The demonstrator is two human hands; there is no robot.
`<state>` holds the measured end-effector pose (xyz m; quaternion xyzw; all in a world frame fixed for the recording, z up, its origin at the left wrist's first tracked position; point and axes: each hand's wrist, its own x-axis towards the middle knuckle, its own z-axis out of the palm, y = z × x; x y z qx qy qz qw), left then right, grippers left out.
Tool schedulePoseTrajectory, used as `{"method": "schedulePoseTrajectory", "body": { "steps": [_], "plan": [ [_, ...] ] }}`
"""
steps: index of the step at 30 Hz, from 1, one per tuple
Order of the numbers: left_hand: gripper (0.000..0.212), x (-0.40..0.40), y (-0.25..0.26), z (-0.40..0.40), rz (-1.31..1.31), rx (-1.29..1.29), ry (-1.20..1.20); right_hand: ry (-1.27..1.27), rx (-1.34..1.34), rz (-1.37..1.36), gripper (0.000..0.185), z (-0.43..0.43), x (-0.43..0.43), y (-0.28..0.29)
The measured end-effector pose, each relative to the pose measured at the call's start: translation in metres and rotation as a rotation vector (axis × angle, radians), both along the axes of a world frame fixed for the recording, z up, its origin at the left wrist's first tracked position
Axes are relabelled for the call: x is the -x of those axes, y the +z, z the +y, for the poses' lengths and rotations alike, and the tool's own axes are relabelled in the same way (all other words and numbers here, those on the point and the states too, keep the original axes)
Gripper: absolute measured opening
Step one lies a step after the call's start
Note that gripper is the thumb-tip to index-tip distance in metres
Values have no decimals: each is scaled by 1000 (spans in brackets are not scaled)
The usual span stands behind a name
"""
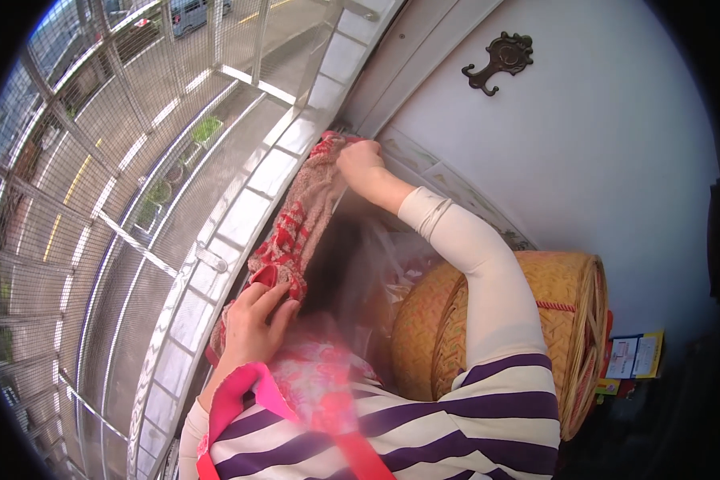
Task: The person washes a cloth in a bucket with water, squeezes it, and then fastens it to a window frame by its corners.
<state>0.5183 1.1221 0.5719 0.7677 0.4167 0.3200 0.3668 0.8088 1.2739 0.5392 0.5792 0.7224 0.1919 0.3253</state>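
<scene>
A pink and red patterned terry cloth point(300, 225) lies bunched lengthwise along the tiled window ledge. Toward its near end, my left hand point(255, 318) grips a fold, with the thumb and fingers at a red-edged part. At the cloth's far end, by the corner of the window frame, my right hand point(360, 162) is closed on the fabric; its fingertips are partly hidden. Part of the cloth shows below and left of my left hand.
A window grille with mesh point(120, 234) stands at the left, above a street. On the right are a lidded woven basket point(516, 306), clear plastic bags point(396, 264) and a white wall with a dark metal hook point(501, 60). White tiles point(243, 213) line the ledge.
</scene>
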Motion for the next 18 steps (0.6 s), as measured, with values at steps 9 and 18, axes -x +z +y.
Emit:
{"method": "schedulePoseTrajectory", "body": {
  "steps": [9,18],
  "plan": [
    [23,-5,4,6,5,-42,-12,37,-10,113,13,17,-46,22],
    [22,-9,2,8,-15,-19,-2,169,-165,258,11,11,-67,20]
  ]
}}
